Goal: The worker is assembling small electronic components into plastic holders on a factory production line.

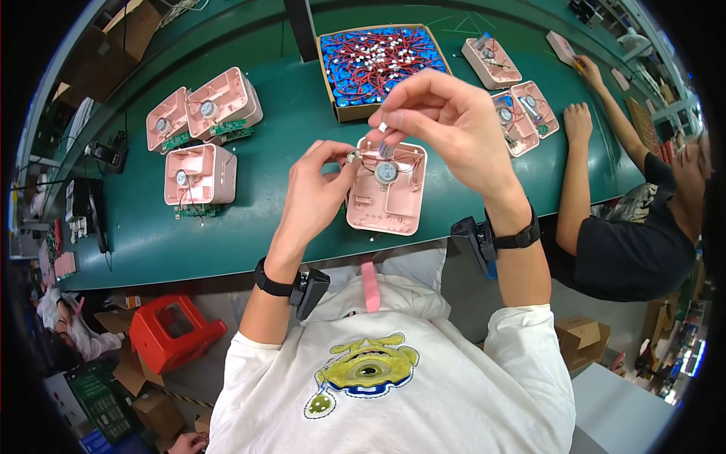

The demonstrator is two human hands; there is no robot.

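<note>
In front of me on the green table lies an open pink plastic housing (397, 203) with a round silver speaker (386, 173) and thin wires inside. My left hand (314, 185) is at the housing's left side, thumb and fingers pinched on a small green circuit board (352, 157) with pale parts, most of it hidden. Above the housing's far edge, my right hand (454, 125) is raised, its fingertips closed on a small white wire connector (383, 127). Below those fingertips a shiny, partly see-through piece (386, 149) shows; its kind is unclear.
Behind the housing stands a cardboard box (355, 113) of blue batteries with red wires. More pink housings (200, 168) with green boards sit at the left, others (491, 63) at the right, near a co-worker's arms (578, 129). A red stool (170, 333) stands on the floor at left.
</note>
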